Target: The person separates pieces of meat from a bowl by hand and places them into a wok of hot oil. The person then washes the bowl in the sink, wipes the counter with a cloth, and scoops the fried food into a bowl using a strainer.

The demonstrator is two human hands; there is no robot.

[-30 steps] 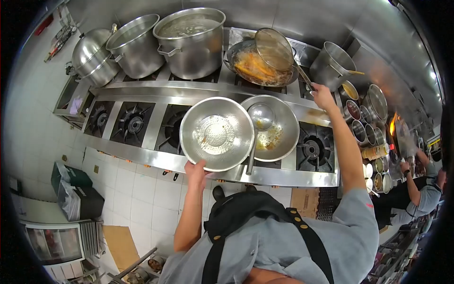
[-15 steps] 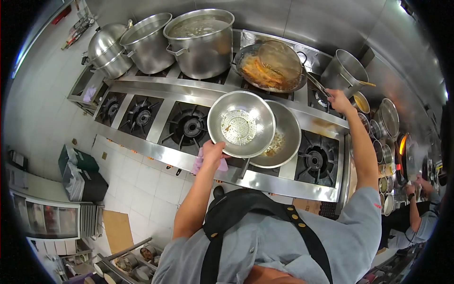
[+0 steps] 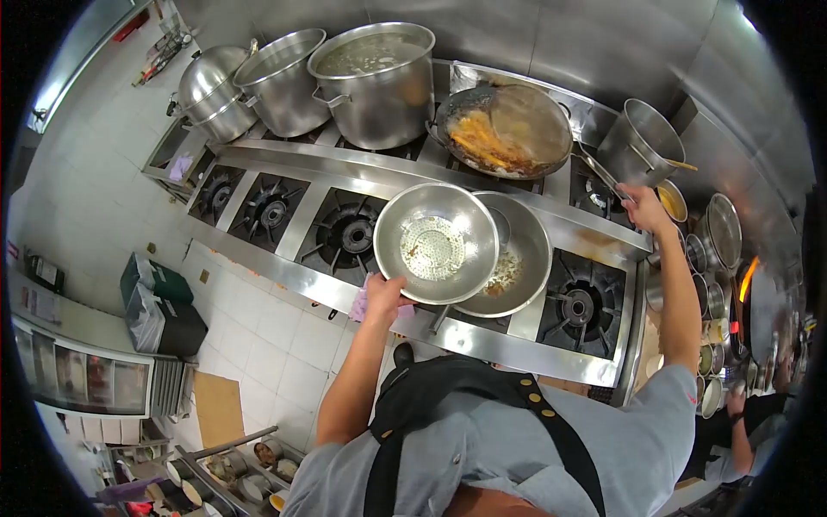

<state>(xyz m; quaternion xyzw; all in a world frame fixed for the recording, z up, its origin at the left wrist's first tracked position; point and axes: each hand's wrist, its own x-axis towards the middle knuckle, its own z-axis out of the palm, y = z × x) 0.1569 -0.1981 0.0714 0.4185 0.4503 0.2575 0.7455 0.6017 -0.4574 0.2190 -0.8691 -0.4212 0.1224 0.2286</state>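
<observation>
My left hand grips the rim of a steel colander at its near left edge, with a purple cloth beneath the fingers. The colander is tilted, its perforated bottom facing me, and overlaps a steel pan with small pale bits in it. Closed around the long handle of a mesh skimmer, my right hand is at the right of the back burners. The skimmer's round mesh lies over the right part of a dark wok, where orange-brown food sits in liquid.
Large steel stockpots stand along the back left. Bare burners flank the pan. A tall pot stands at the back right, above several bowls and containers. Another person's arm shows at far right.
The view has shifted slightly. Against the pan, the colander has come a little toward me and left, showing more of the pan. Both hands keep their holds.
</observation>
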